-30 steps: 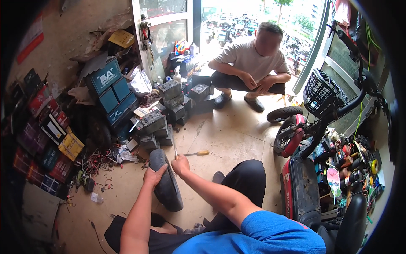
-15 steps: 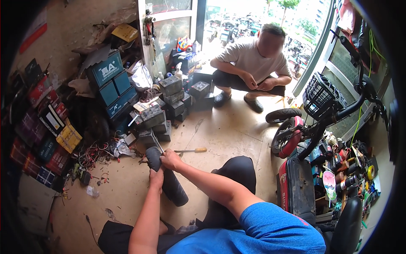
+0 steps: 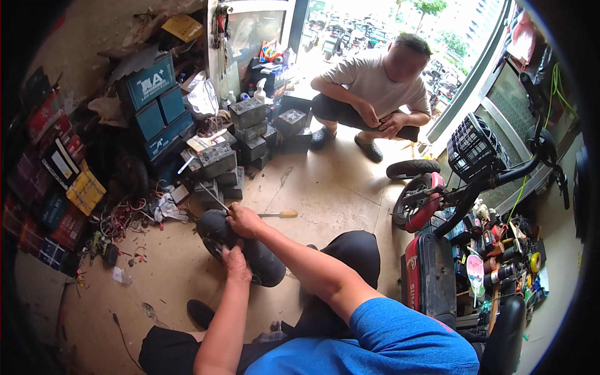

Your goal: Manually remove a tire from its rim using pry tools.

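Note:
Between my legs a black tire (image 3: 265,261) on a small wheel leans on the floor, its hub side partly hidden by my hands. My right hand (image 3: 244,221) is closed round a thin metal tire lever (image 3: 214,197) at the tire's upper edge; the lever's bare end points up and to the left. My left hand (image 3: 235,264) grips the near side of the wheel, fingers partly hidden. Just beyond my right hand, a tool with a wooden handle (image 3: 287,214) lies on the floor.
Used batteries (image 3: 215,161) are stacked ahead on the left, near tangled wires (image 3: 125,219). A person (image 3: 381,87) squats ahead by the doorway. A loose tire (image 3: 412,169) and a red-and-black electric bike (image 3: 431,269) stand to the right, beside piled tools (image 3: 506,256).
The wheel has turned and tilted, showing more of its side. Both hands stay on it; the lever now slants further left. My left hand has moved slightly down.

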Available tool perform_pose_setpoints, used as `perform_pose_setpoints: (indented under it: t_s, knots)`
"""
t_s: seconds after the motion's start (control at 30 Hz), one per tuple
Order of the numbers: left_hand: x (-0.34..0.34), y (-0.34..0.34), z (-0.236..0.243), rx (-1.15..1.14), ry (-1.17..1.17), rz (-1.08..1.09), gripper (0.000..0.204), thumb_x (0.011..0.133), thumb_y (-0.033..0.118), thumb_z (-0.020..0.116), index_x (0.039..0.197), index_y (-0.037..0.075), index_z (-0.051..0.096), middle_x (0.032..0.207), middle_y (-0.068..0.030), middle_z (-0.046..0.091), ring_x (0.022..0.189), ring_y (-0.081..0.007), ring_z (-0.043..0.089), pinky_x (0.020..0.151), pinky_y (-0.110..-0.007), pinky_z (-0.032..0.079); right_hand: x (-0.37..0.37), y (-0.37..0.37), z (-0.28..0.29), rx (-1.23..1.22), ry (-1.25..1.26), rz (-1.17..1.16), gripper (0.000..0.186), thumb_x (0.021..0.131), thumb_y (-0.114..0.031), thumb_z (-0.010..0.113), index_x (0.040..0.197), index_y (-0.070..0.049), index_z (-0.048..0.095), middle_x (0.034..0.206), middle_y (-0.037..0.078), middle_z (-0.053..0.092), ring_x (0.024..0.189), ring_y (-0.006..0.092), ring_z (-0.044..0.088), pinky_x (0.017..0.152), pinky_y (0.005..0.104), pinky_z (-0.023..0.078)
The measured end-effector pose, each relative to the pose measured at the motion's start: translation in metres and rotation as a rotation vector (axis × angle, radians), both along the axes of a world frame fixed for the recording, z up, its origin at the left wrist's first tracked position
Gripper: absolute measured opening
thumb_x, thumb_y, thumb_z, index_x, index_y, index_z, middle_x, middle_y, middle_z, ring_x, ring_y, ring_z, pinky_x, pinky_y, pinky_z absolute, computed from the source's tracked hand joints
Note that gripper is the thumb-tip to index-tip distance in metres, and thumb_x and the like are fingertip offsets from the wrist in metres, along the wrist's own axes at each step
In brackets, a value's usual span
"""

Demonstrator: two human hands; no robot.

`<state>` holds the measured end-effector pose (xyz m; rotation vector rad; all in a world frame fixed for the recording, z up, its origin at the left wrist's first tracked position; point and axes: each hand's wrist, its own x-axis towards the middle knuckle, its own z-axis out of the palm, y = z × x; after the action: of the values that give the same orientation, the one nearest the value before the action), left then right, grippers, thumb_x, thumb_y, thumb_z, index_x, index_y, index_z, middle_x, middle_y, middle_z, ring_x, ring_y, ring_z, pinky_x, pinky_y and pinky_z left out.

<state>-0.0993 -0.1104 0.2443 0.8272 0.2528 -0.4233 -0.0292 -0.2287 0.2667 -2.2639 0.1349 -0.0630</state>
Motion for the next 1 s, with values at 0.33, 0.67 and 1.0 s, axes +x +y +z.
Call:
perform_pose_setpoints:
  t_s: [0.33, 0.67, 1.0]
  knots:
    - [-0.021, -0.006, 0.029, 0.331, -0.06, 0.133, 0.063, 0.101, 0.021, 0.064, 0.151, 0.0, 0.033, 0.147, -0.0146, 0.046, 0.131, -0.0231, 0.046, 0.112, -0.036, 0.036, -0.001, 0.008, 0.026, -0.08, 0.061, 0.157, 0.032, 0.093, -0.023, 0.063, 0.111, -0.001, 0.047, 0.093, 0.028, 0.067, 0.094, 0.0485, 0.064, 0.081, 0.0539, 0.051]
    - [-0.043, 0.018, 0.0, 0.499, -0.221, 0.03, 0.05, 0.103, 0.023, 0.063, 0.14, -0.003, 0.043, 0.133, -0.015, 0.055, 0.117, -0.0215, 0.053, 0.103, -0.033, 0.042, -0.038, 0.037, 0.03, -0.018, -0.038, 0.069, 0.023, 0.095, -0.021, 0.06, 0.106, -0.004, 0.049, 0.084, 0.024, 0.066, 0.084, 0.0454, 0.066, 0.072, 0.0531, 0.052]
    - [-0.02, 0.059, -0.016, 0.43, -0.057, -0.232, 0.054, 0.084, 0.022, 0.083, 0.127, -0.004, 0.061, 0.117, -0.0079, 0.069, 0.101, -0.0183, 0.066, 0.087, -0.033, 0.052, -0.106, 0.043, 0.023, -0.177, -0.245, -0.011, 0.02, 0.093, -0.02, 0.061, 0.105, -0.005, 0.057, 0.091, 0.022, 0.069, 0.091, 0.0423, 0.067, 0.079, 0.0495, 0.054]
